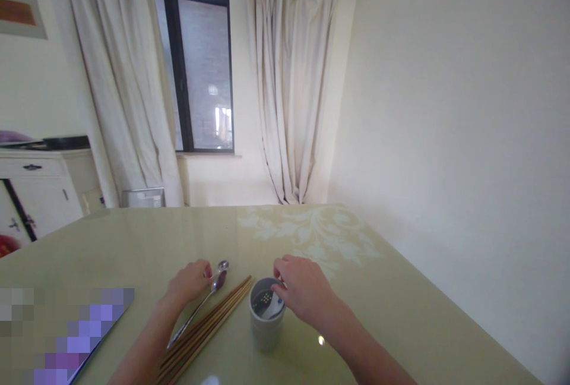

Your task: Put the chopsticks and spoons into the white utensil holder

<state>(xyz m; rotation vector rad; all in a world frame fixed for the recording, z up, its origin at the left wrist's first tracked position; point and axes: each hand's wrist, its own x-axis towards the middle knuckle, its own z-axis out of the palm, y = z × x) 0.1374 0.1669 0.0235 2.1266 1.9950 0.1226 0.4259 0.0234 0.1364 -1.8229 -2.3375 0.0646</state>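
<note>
A grey utensil holder (266, 330) with drain holes in its bottom stands upright on the table. My right hand (305, 284) is at its rim, thumb and fingers pinched on a white ceramic spoon (272, 308) with a blue mark that leans inside the holder. The spoon's upper end is hidden by my fingers. To the left, my left hand (190, 281) has curled fingers close beside the metal spoons (218, 281); whether it touches them or holds anything is hidden. A bundle of wooden chopsticks (209, 331) lies between the holder and my left forearm.
The glossy table (401, 325) has a pale floral pattern near its far edge. A flat, blurred-out item (84, 337) lies at the left. Behind are a window (205, 76), curtains (294, 76) and a white cabinet (40, 195); a wall rises along the right.
</note>
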